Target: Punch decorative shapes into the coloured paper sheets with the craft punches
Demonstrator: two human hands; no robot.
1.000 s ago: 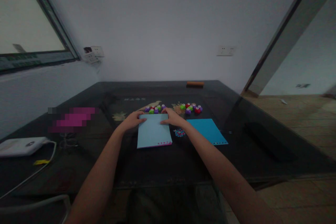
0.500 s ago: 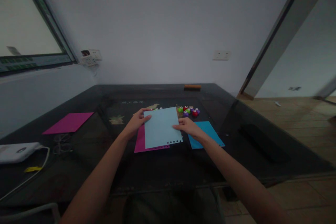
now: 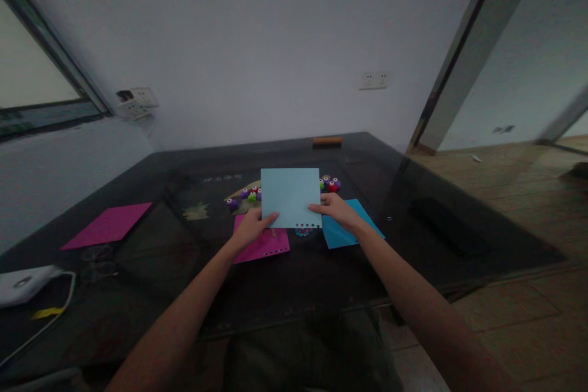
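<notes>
Left hand [image 3: 252,226]: thumb and fingers narrow, pinching the pale sheet [image 3: 290,196] at its near left corner. Right hand [image 3: 337,209]: pinching the same sheet on its right edge, toward the near end. The sheet looks raised, mid-surface, in front of you.

Handling, my judgement: light, thin, fairly stiff; it should crease rather than break. Faces probably smooth, so you could lose it with a loose pinch. Hold by the plain side edges; the punched holes along the near edge, toward the right, look the likeliest place to tear.

Edges: pink sheet [image 3: 264,250] below your left hand, blue sheet [image 3: 353,226] below your right, bright bits [image 3: 303,232] between. Left toys [image 3: 245,194] and right toys [image 3: 332,185] flank its far part; a low sweep may knock them.

Room: dark surface [image 3: 294,288] runs from those sheets to the near edge. Black case [image 3: 443,226] sits well right.
</notes>
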